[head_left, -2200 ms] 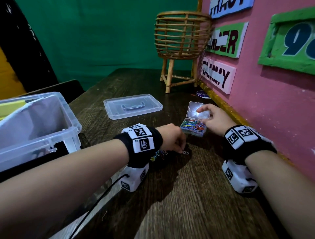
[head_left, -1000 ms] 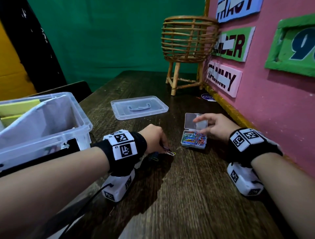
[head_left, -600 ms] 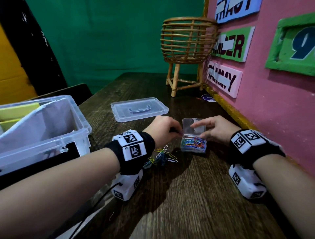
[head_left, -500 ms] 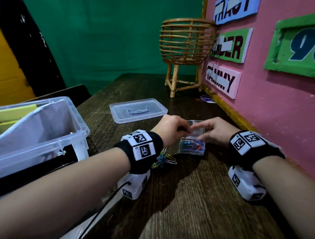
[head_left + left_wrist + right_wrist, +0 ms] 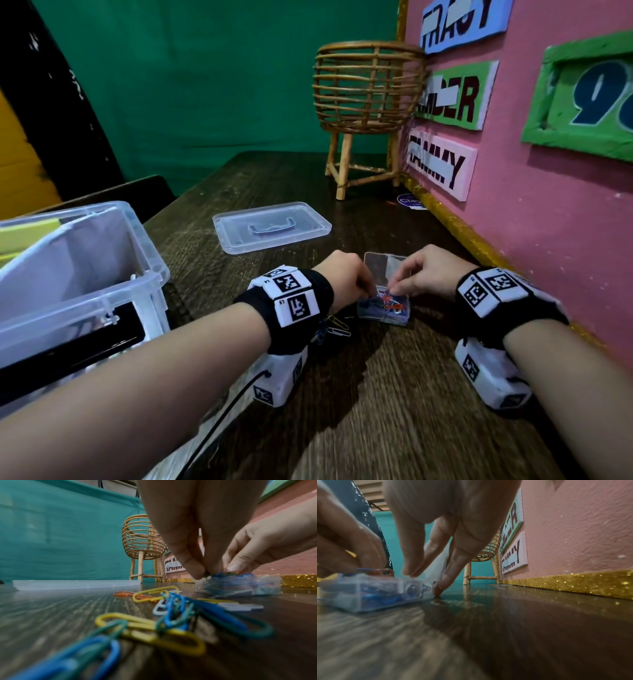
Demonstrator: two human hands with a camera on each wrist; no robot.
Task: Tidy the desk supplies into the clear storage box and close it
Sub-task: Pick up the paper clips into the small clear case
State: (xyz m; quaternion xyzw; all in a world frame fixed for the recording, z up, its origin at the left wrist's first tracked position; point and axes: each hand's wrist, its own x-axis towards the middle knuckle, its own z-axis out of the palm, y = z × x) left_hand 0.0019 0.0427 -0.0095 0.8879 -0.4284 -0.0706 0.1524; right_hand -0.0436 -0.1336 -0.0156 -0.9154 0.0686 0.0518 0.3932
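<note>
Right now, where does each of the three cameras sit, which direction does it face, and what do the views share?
Head: high, facing down at the table; shows both forearms.
Left wrist: near the tabletop, facing loose paper clips and the left hand.
Right wrist: near the tabletop, facing along the pink wall; shows the right hand.
Shared: the small clip case and rattan basket.

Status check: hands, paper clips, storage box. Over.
Left hand and right hand both fingertip-deep in small clip case, case open. Loose paper clips on desk beside it. Storage box open, lid off, lying apart.
</note>
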